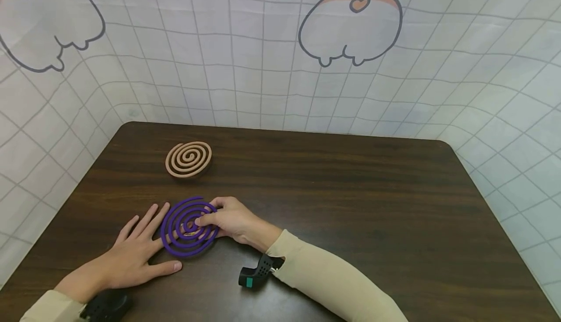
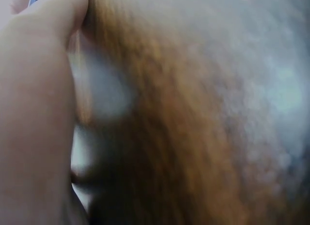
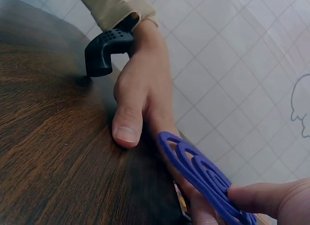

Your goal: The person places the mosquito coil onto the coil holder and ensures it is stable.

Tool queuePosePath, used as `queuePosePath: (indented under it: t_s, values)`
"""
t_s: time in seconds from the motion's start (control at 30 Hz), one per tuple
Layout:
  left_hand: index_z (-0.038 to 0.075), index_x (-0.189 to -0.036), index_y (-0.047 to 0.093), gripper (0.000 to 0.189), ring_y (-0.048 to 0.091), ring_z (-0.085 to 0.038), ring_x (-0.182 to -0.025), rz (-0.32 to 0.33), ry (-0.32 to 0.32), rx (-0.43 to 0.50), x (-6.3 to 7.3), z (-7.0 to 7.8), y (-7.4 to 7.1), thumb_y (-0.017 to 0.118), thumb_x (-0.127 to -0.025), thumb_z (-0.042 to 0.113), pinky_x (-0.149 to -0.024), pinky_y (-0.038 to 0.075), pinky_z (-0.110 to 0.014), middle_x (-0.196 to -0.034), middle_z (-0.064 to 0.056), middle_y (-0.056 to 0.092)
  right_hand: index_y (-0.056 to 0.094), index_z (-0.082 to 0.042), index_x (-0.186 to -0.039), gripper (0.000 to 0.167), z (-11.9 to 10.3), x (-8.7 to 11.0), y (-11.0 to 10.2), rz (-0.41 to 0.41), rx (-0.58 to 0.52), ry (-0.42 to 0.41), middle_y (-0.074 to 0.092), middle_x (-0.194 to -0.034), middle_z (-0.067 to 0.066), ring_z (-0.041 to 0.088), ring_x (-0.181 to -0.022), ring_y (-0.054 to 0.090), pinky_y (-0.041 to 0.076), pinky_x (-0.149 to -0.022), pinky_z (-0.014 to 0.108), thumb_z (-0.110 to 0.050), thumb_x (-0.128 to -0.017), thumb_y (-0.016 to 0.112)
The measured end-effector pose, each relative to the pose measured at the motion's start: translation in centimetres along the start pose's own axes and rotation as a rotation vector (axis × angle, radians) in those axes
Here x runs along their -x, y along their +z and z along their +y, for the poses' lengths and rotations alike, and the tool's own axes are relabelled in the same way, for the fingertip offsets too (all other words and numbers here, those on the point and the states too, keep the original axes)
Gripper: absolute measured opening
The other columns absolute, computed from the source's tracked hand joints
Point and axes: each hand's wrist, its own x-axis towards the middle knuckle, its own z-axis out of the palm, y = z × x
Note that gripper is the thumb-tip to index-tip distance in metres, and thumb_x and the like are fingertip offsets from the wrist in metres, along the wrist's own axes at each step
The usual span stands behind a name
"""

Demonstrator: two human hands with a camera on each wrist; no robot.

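My left hand (image 1: 136, 256) lies on the table with its fingers spread. In the head view, a purple mosquito coil (image 1: 180, 253), spiral in shape, sits over its index finger. The right hand (image 1: 236, 220) pinches this coil, thumb on top near the middle; its other fingers are partly hidden. In the right wrist view, the coil (image 3: 196, 181) tilts across the left index finger, and a small, partly hidden printed piece (image 3: 181, 201) shows beneath. The left wrist view is blurred, showing mostly skin and tabletop.
A tan mosquito coil (image 1: 188, 156) lies farther back on the dark wooden table (image 1: 342, 190). A white gridded curtain (image 1: 245, 44) hangs behind and at both sides. Black wrist devices are on both arms, the right one (image 1: 256, 271) close to the tabletop.
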Motion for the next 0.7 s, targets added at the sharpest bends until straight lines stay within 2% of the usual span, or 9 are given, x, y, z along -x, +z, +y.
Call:
queuePosePath:
  t_s: [0.33,0.7]
  values:
    - [0.029,-0.156,0.048,0.075,-0.005,-0.039,-0.164,-0.013,-0.008,0.011,-0.13,0.34,-0.34,0.065,-0.092,0.064,-0.116,0.012,-0.074,-0.176,-0.018,0.004,0.059,-0.010,-0.093,0.016,-0.12,-0.10,-0.44,-0.028,-0.017,0.016,0.069,-0.084,0.001,0.009,-0.068,0.070,0.062,-0.064,0.024,0.000,-0.093,0.072]
    - [0.027,-0.157,0.047,0.077,-0.004,-0.039,-0.164,-0.037,-0.014,-0.006,-0.06,0.50,-0.64,0.064,-0.093,0.066,-0.117,0.012,-0.073,-0.177,-0.016,0.003,0.061,-0.007,-0.101,0.014,-0.29,0.28,-0.90,-0.029,-0.016,0.027,0.069,-0.090,0.004,0.011,-0.071,0.071,0.065,-0.071,0.030,-0.001,-0.094,0.071]
